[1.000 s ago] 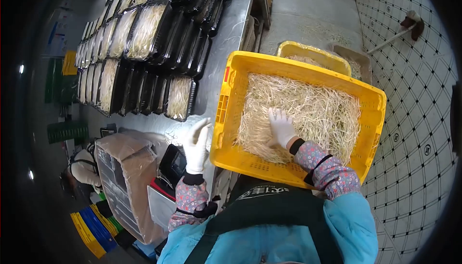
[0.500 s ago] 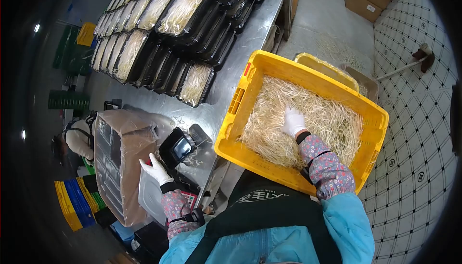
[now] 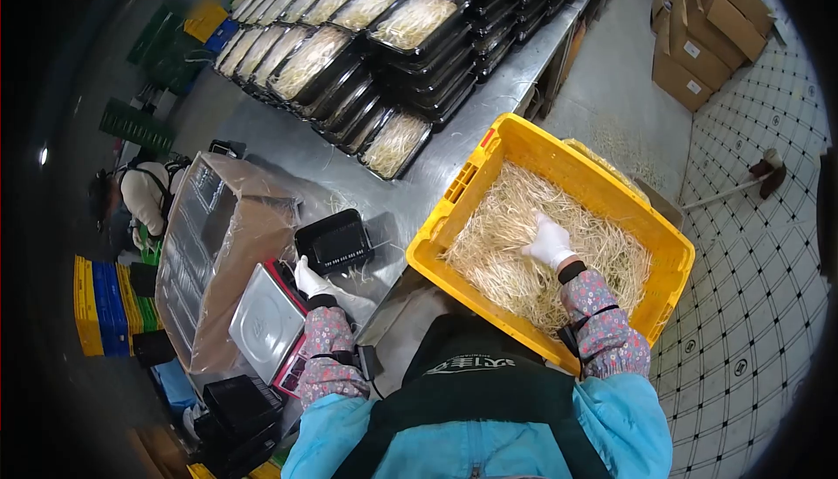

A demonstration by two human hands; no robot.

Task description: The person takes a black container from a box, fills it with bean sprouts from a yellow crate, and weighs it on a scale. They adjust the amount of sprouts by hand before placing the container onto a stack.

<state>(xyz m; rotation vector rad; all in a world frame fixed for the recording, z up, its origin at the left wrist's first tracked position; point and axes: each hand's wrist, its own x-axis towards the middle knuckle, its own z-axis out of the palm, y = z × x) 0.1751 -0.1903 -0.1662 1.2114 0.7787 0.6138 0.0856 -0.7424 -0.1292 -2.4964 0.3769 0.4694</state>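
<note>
My right hand [image 3: 550, 243], in a white glove, is among the pale bean sprouts [image 3: 502, 226] that fill much of a yellow crate [image 3: 546, 326]. Its fingers curl into the sprouts and are partly hidden. My left hand [image 3: 312, 281], also gloved in white, has its fingers stretched out right at the near left corner of a black plastic tray [image 3: 334, 242]. That tray lies flat on the metal table [image 3: 262, 134], its inside showing only dark plastic. Beside the left hand is a red kitchen scale [image 3: 288, 376] with a clear-looking plate [image 3: 264, 318].
Stacked black trays of sprouts [image 3: 419, 21] cover the table's far part. A plastic-lined cardboard box [image 3: 257, 235] stands left of the scale, black trays [image 3: 240, 405] below it. A person [image 3: 144, 195] is at far left. Cardboard boxes [image 3: 698, 51] and a long-handled tool [image 3: 768, 174] are on the floor.
The black tray has gone from tilted to flat on the table. My left hand has moved closer to it, baring the scale. My right hand has shifted slightly within the sprouts, and the view has turned.
</note>
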